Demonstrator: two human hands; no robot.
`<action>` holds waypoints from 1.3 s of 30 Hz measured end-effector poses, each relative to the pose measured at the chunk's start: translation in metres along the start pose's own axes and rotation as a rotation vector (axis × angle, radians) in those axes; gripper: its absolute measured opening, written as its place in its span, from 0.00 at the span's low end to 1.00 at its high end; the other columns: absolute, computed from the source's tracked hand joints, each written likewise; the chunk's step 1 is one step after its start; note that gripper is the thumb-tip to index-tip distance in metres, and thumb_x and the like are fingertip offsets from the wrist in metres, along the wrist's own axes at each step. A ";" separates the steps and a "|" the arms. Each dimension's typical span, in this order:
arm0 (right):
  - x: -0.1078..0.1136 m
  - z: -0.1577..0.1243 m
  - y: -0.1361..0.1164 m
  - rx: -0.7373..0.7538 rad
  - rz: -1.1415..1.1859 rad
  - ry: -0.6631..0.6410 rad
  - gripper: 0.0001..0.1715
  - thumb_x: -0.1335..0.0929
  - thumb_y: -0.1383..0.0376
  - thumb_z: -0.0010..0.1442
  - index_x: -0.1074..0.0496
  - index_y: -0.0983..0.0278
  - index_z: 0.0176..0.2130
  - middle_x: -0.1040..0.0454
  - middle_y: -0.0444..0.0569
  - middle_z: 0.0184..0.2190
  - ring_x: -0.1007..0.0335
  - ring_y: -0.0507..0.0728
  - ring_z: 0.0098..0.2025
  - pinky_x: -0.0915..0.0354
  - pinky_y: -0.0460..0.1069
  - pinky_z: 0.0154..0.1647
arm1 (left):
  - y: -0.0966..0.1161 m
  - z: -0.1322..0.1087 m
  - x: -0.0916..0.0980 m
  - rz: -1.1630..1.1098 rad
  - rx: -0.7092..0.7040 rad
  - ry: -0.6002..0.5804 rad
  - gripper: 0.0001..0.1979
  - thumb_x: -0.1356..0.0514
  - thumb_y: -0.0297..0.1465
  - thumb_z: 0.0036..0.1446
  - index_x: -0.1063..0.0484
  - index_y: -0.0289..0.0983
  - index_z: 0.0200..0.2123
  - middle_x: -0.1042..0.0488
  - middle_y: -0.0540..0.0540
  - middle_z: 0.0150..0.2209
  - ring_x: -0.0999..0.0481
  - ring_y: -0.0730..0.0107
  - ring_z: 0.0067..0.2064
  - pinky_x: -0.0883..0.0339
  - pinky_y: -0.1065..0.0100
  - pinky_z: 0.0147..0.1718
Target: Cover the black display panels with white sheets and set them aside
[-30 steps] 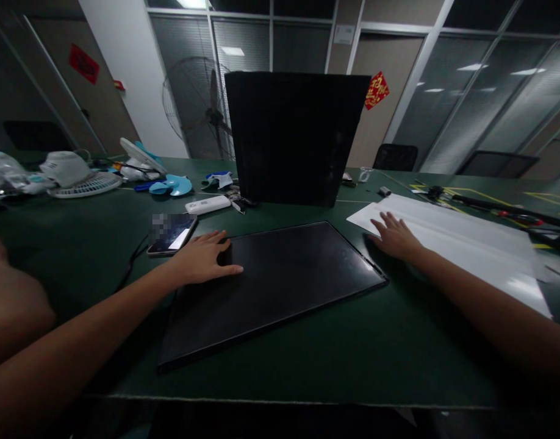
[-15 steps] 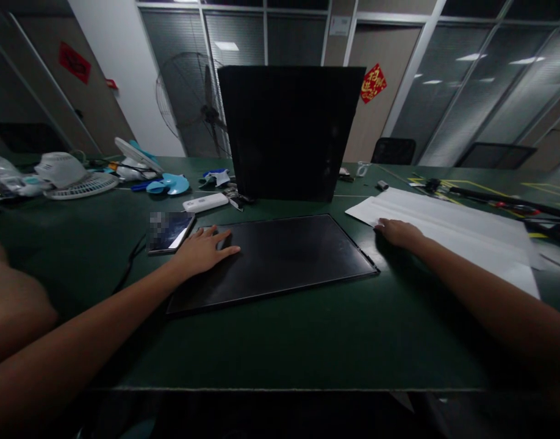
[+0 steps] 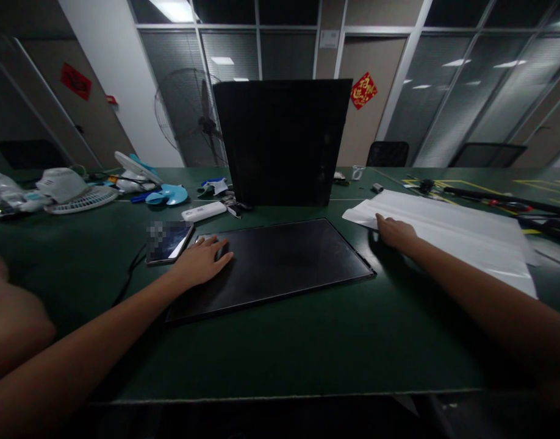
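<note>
A flat black panel point(image 3: 284, 262) lies on the green table point(image 3: 307, 347) in front of me. My left hand point(image 3: 201, 261) rests open on the panel's left end, fingers flat and spread. My right hand point(image 3: 396, 233) lies palm down on the near corner of a large white sheet point(image 3: 458, 235) just right of the panel; its fingers look curled at the sheet's edge. A phone point(image 3: 168, 241) with a cable lies beside my left hand.
A tall black upright panel point(image 3: 282, 140) stands behind the flat one. Fan parts point(image 3: 78, 195), blue blades point(image 3: 168, 195) and a white dongle point(image 3: 204, 211) clutter the far left. Tools and cables point(image 3: 485, 198) lie at the far right. A standing fan point(image 3: 188, 113) is behind the table.
The flat panel has slid away from the table's front edge and sits squarer. My right hand's fingers went from spread flat to curled at the sheet's corner. My left hand stays on the panel.
</note>
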State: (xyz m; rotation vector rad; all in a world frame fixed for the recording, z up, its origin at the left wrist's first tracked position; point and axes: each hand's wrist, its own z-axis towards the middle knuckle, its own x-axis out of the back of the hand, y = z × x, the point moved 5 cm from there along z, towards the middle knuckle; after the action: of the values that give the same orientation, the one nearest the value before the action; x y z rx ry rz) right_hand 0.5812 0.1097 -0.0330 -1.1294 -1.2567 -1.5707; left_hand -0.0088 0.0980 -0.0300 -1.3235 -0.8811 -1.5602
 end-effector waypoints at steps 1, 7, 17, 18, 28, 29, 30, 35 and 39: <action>0.001 -0.001 0.000 0.000 -0.005 0.014 0.38 0.43 0.66 0.72 0.49 0.74 0.76 0.28 0.74 0.60 0.23 0.70 0.54 0.28 0.60 0.49 | 0.000 0.000 0.000 0.004 0.004 -0.004 0.39 0.54 0.56 0.71 0.32 0.37 0.71 0.33 0.34 0.71 0.34 0.33 0.70 0.42 0.40 0.68; 0.012 -0.009 -0.005 -0.003 -0.037 0.125 0.36 0.40 0.65 0.71 0.46 0.73 0.73 0.27 0.72 0.57 0.25 0.69 0.54 0.32 0.59 0.51 | -0.001 0.000 -0.002 0.039 0.032 -0.049 0.40 0.56 0.57 0.71 0.35 0.38 0.73 0.37 0.33 0.73 0.37 0.32 0.72 0.43 0.40 0.69; 0.027 -0.024 -0.021 -0.037 -0.065 0.212 0.25 0.43 0.66 0.71 0.32 0.72 0.62 0.27 0.71 0.54 0.27 0.70 0.54 0.35 0.60 0.52 | -0.001 -0.001 -0.003 0.020 0.028 -0.046 0.40 0.57 0.57 0.71 0.35 0.39 0.73 0.36 0.33 0.73 0.35 0.35 0.71 0.42 0.40 0.68; 0.028 -0.024 -0.022 -0.038 -0.063 0.205 0.26 0.43 0.66 0.71 0.32 0.72 0.61 0.26 0.71 0.54 0.27 0.69 0.54 0.34 0.60 0.52 | -0.001 -0.001 -0.003 0.010 0.024 -0.043 0.40 0.57 0.57 0.71 0.35 0.38 0.73 0.36 0.33 0.73 0.35 0.34 0.71 0.41 0.39 0.68; 0.030 -0.031 -0.043 0.032 -0.045 0.084 0.26 0.45 0.67 0.72 0.31 0.69 0.61 0.23 0.70 0.53 0.21 0.68 0.51 0.28 0.58 0.46 | -0.010 0.001 -0.006 -0.050 0.002 -0.035 0.41 0.54 0.59 0.70 0.33 0.38 0.72 0.39 0.31 0.74 0.38 0.33 0.73 0.42 0.38 0.69; 0.031 -0.032 -0.044 0.033 -0.042 0.076 0.26 0.45 0.67 0.72 0.30 0.69 0.61 0.22 0.69 0.52 0.21 0.68 0.51 0.28 0.58 0.47 | -0.010 0.001 -0.005 -0.054 -0.005 -0.037 0.40 0.54 0.58 0.70 0.34 0.38 0.72 0.40 0.32 0.75 0.38 0.35 0.73 0.42 0.39 0.69; 0.032 -0.033 -0.045 0.030 -0.038 0.070 0.26 0.45 0.67 0.72 0.30 0.69 0.61 0.21 0.69 0.51 0.21 0.68 0.50 0.28 0.58 0.47 | -0.009 0.001 -0.003 -0.062 -0.017 -0.040 0.40 0.54 0.58 0.70 0.34 0.39 0.72 0.41 0.32 0.75 0.38 0.36 0.74 0.41 0.40 0.69; 0.043 -0.039 -0.051 0.006 -0.017 0.071 0.26 0.46 0.65 0.73 0.28 0.69 0.59 0.19 0.68 0.47 0.20 0.68 0.48 0.29 0.57 0.45 | 0.000 -0.001 0.002 -0.116 -0.101 -0.055 0.40 0.54 0.57 0.71 0.34 0.37 0.72 0.39 0.33 0.74 0.38 0.42 0.74 0.42 0.44 0.70; 0.058 -0.053 -0.072 0.039 -0.012 0.100 0.29 0.48 0.59 0.76 0.28 0.68 0.57 0.19 0.67 0.44 0.19 0.70 0.47 0.29 0.58 0.44 | 0.004 -0.001 0.004 -0.136 -0.115 -0.060 0.40 0.54 0.56 0.71 0.34 0.35 0.72 0.39 0.33 0.74 0.42 0.40 0.76 0.45 0.42 0.71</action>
State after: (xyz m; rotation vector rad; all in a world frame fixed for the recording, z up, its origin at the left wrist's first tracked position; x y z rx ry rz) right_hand 0.4884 0.0668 -0.0010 -1.0077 -1.2244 -1.5854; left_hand -0.0052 0.0949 -0.0266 -1.4235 -0.9471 -1.7057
